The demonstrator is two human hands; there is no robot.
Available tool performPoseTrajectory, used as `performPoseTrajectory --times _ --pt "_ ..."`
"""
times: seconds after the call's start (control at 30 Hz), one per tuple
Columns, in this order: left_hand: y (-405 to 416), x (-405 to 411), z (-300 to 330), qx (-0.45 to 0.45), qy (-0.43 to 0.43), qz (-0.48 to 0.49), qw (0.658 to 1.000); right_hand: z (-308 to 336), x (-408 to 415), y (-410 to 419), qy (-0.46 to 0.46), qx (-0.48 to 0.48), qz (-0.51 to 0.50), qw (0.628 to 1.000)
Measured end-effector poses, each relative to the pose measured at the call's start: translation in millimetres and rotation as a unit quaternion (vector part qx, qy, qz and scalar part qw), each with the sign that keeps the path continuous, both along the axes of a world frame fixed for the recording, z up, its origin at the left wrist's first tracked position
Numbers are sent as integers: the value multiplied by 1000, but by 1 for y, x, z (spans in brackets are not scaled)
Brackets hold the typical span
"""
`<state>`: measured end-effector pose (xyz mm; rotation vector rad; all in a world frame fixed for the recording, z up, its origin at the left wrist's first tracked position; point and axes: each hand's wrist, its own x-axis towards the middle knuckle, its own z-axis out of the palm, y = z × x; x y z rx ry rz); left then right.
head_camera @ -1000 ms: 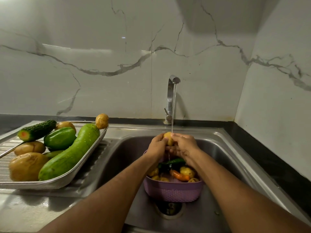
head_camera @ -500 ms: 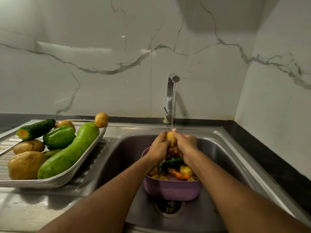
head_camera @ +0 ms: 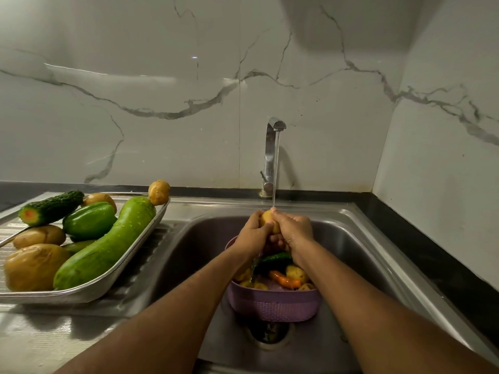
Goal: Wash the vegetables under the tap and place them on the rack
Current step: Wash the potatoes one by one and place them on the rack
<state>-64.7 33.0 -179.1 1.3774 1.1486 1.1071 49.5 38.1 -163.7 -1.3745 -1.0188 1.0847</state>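
A: What's on the left?

B: The rack (head_camera: 81, 292) sits on the table beside the sink (head_camera: 359, 233). It already carries a gourd (head_camera: 108, 247), a green pepper (head_camera: 89, 221), a cut bitter gourd (head_camera: 51, 207) and several potatoes. One small potato (head_camera: 159, 192) is perched on the far corner, at the rim.

A: And in the middle?

B: Both hands are over the sink. The left hand (head_camera: 252, 234) and right hand (head_camera: 293, 230) are curled around one small spud (head_camera: 267, 218), gripping it between them right under the stream from the tap (head_camera: 272, 155).

A: So which step is this?

B: Rinsing, I'd say. Just below the hands, a purple basket (head_camera: 272, 306) in the sink holds more unwashed pieces: a carrot (head_camera: 283, 279), something dark green, small potatoes.

A: What does the next move call for?

B: Probably carrying the wet spud left to the rack. It's crowded there, so it wants a low gap where a round thing won't roll off.
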Motion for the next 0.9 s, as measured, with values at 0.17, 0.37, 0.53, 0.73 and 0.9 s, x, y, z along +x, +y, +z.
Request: performPoseTrajectory --times 0.17,0.37,0.53,0.73,0.9 --pt "2 -4 1 19 20 18 999 4 7 1 1 -10 58 998" --pt "3 -9 2 11 -16 29 999 2 6 7 44 -13 118 992" --pt "0 -7 3 20 21 15 999 1 11 6 57 -7 99 993" --pt "0 -6 0 62 74 32 995 1 8 2 33 -6 54 998" --pt "3 -4 -1 82 52 66 993 1 7 5 41 -1 89 995"
